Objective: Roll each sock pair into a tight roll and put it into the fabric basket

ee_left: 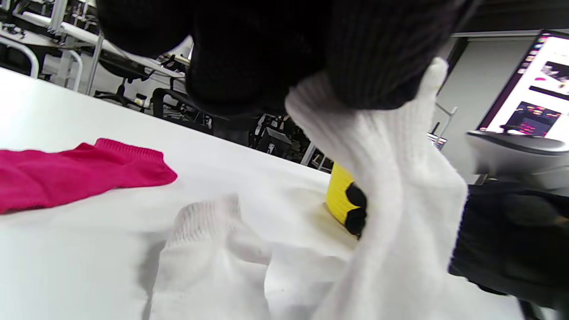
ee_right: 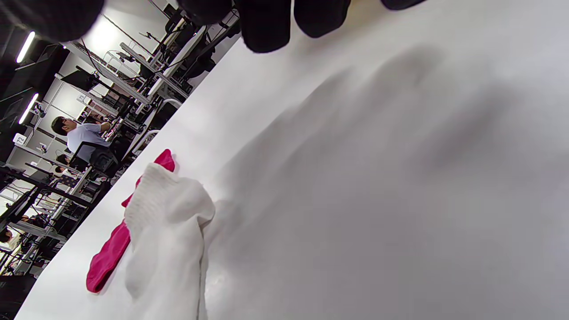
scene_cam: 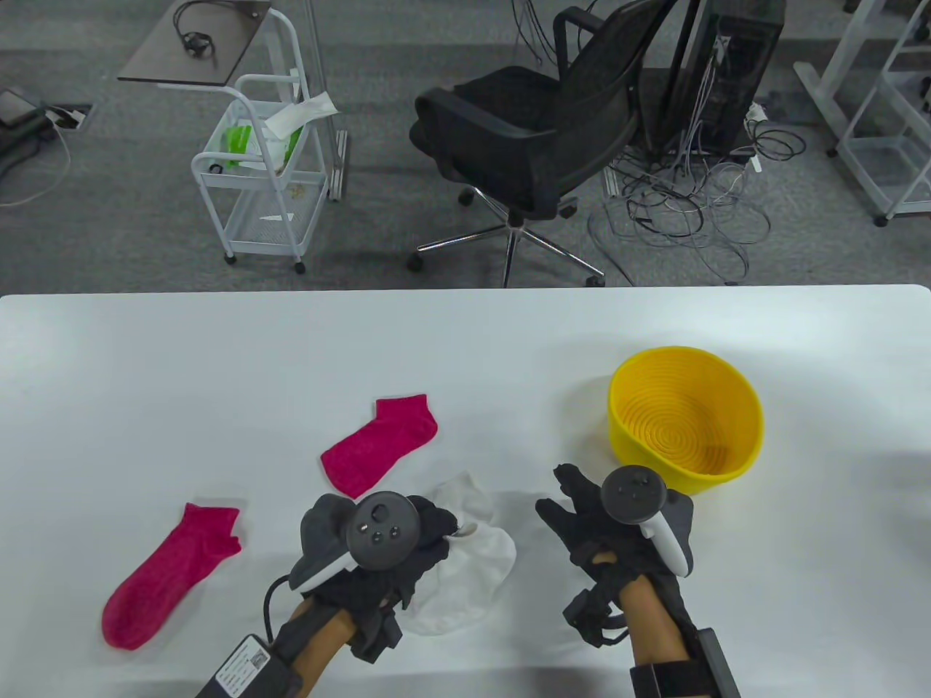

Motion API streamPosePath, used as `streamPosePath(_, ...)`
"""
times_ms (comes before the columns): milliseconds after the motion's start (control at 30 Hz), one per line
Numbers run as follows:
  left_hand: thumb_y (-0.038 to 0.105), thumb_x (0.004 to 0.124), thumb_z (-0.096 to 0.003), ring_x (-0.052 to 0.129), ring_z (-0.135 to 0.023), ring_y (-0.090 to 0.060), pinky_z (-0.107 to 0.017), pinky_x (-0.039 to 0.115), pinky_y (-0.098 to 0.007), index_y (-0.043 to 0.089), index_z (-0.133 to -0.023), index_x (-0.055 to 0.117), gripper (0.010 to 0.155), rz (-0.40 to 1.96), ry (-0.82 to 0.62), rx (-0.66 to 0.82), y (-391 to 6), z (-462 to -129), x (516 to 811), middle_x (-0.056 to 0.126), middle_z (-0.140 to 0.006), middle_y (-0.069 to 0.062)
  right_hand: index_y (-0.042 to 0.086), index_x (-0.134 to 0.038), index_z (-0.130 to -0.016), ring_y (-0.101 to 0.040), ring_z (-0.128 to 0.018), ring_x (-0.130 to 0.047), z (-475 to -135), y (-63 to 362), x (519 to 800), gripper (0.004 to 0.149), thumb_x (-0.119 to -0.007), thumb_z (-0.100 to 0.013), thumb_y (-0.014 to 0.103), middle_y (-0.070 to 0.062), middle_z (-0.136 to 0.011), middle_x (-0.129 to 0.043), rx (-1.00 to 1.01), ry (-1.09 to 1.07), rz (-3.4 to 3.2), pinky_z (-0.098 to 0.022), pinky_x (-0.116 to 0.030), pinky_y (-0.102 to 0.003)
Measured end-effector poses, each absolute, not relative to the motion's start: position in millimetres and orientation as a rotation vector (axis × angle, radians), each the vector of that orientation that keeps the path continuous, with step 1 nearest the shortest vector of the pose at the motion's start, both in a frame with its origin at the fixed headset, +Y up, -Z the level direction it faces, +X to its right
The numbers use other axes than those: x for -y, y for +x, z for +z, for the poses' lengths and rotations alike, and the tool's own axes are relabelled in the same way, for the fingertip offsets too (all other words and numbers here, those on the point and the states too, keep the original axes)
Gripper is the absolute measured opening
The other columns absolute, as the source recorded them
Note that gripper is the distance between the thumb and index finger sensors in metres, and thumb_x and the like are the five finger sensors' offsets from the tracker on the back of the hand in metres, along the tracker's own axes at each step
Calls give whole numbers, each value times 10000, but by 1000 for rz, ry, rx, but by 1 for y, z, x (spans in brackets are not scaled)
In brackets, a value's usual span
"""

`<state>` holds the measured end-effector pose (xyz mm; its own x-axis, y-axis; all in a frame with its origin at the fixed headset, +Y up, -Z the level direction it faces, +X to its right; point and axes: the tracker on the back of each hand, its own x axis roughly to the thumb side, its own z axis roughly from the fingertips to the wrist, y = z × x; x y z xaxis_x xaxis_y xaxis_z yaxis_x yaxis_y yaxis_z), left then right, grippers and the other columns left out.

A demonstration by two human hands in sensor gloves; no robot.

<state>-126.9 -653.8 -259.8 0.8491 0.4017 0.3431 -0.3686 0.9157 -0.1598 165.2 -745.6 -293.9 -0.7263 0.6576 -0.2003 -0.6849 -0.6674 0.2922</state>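
A bunched pair of white socks (scene_cam: 473, 560) lies near the table's front edge, with one sock's cuff (ee_left: 391, 146) lifted and pinched in my left hand (scene_cam: 429, 527). The lower white sock (ee_left: 213, 262) stays flat on the table. My right hand (scene_cam: 574, 502) hovers just right of the white socks (ee_right: 164, 235) with straight fingers (ee_right: 266, 22), holding nothing. Two magenta socks lie apart: one (scene_cam: 382, 443) behind the white pair, one (scene_cam: 167, 578) at the front left. The yellow basket (scene_cam: 749, 429) stands upright and empty just behind my right hand.
The table's front edge runs close under both wrists. Beyond the far edge stand an office chair (scene_cam: 538, 138) and a white wire cart (scene_cam: 262, 174). In the right wrist view, a seated person (ee_right: 84, 133) shows far in the background.
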Motion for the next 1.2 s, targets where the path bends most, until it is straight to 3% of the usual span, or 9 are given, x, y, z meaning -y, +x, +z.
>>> streamPosePath(600, 383, 858, -375, 946, -652, -221, -498, 733, -438, 337, -780, 878, 408, 359, -226, 161, -127, -338, 719, 933, -797, 20, 321, -384, -1073, -373, -1098, -470, -295, 164, 748, 813, -634, -397, 695, -29, -1153, -509, -475, -89, 2338, -717, -437, -663)
streamPosePath(967, 397, 864, -365, 956, -632, -229, -492, 734, -443, 325, -771, 887, 413, 222, -205, 99, -120, -348, 745, 949, -776, 13, 316, -390, -1074, -373, -1096, -476, -295, 160, 750, 810, -634, -398, 692, -33, -1149, -519, -507, -78, 2345, -717, -437, -663)
streamPosePath(1200, 484, 852, -340, 957, -630, -227, -490, 735, -439, 331, -774, 884, 461, 80, -124, 66, -114, -344, 752, 949, -778, 17, 310, -394, -1073, -381, -1091, -478, -293, 156, 749, 808, -636, -401, 687, -42, -1147, -518, -515, -54, 2363, -712, -438, -665)
